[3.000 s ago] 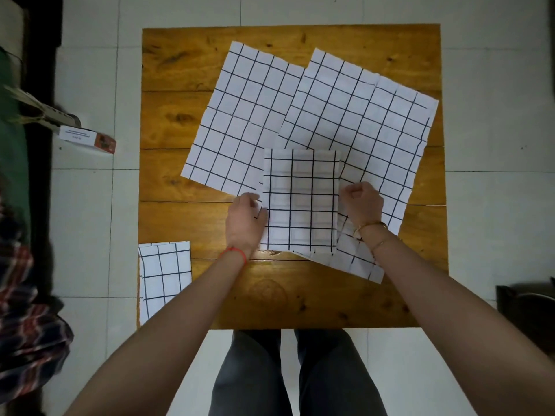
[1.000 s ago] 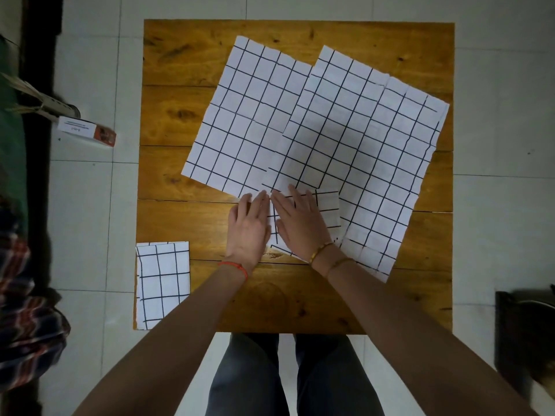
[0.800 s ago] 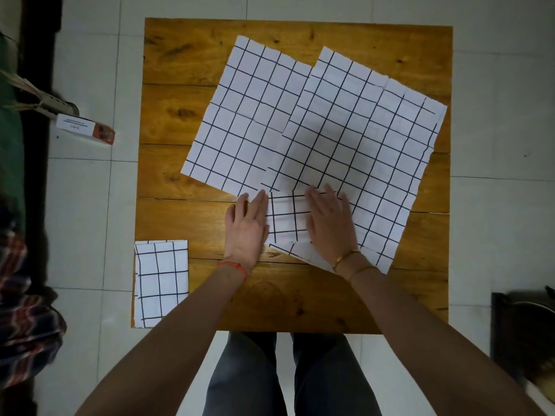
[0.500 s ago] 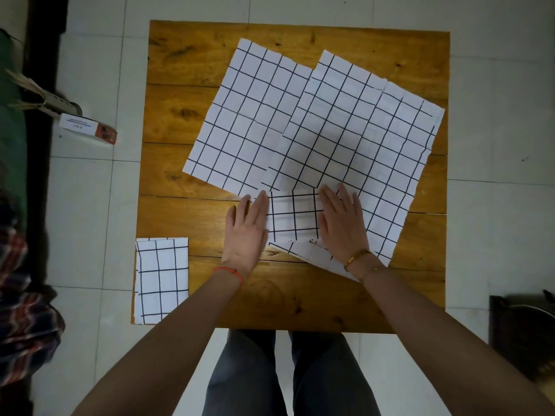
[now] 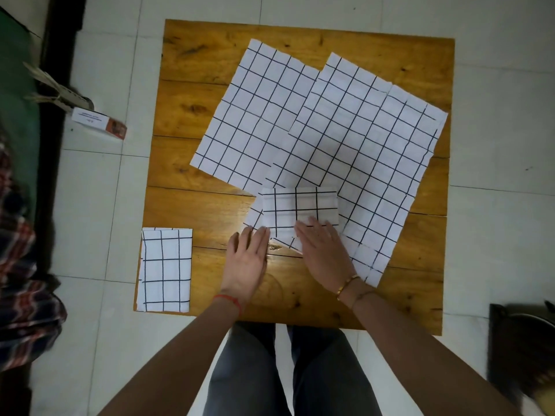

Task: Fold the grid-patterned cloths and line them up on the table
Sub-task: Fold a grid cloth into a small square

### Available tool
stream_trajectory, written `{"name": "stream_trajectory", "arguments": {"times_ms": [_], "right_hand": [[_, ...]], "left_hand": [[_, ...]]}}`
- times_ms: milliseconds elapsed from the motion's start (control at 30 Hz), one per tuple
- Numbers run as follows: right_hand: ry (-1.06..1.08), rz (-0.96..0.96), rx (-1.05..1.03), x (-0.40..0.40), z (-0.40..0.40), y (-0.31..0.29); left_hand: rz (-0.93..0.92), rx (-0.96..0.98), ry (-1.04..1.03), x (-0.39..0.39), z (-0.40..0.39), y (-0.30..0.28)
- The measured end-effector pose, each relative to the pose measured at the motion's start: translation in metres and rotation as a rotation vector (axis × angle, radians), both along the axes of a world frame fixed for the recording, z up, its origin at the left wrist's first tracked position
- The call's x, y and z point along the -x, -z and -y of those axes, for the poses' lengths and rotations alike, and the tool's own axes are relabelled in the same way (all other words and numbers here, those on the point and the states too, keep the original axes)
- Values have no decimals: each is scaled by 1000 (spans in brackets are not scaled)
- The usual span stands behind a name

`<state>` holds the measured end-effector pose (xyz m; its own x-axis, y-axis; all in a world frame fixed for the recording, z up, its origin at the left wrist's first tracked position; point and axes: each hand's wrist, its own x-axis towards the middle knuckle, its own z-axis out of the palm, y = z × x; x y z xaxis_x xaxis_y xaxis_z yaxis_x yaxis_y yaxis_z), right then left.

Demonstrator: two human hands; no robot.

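A small folded grid cloth point(image 5: 300, 207) lies near the middle of the wooden table point(image 5: 195, 67), on the near corner of a large unfolded grid cloth point(image 5: 360, 151). My right hand point(image 5: 324, 253) lies flat with its fingertips on the folded cloth's near edge. My left hand point(image 5: 246, 262) rests flat on the table, fingertips at the cloth's near left corner. A second unfolded cloth point(image 5: 255, 115) lies partly under the large one. Another folded cloth point(image 5: 165, 270) sits at the table's near left corner.
A small white and orange box point(image 5: 99, 124) lies on the tiled floor left of the table. Plaid fabric point(image 5: 21, 265) is at the far left. A dark object point(image 5: 522, 349) stands at the lower right. My legs show below the table's near edge.
The cloth has been folded down to a small rectangle. Both hands have slid toward me, from the cloth's sides to its near edge.
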<state>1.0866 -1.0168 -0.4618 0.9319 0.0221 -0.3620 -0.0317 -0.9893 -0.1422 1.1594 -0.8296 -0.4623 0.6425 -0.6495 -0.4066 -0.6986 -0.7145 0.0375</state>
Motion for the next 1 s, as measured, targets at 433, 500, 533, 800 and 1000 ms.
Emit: {"name": "stream_trajectory", "arguments": {"times_ms": [433, 500, 533, 800, 1000], "right_hand": [[222, 204, -86, -10, 53, -4], [303, 254, -160, -41, 55, -5], [326, 260, -191, -57, 56, -5], [232, 79, -228, -120, 53, 5], [275, -37, -220, -126, 51, 10]], "left_hand": [[-41, 190, -259, 4, 14, -13], [-175, 314, -513, 3, 23, -18], [-264, 360, -670, 1, 30, -19], [-796, 511, -1436, 2, 75, 2], [-917, 562, -1716, 2, 85, 15]]}}
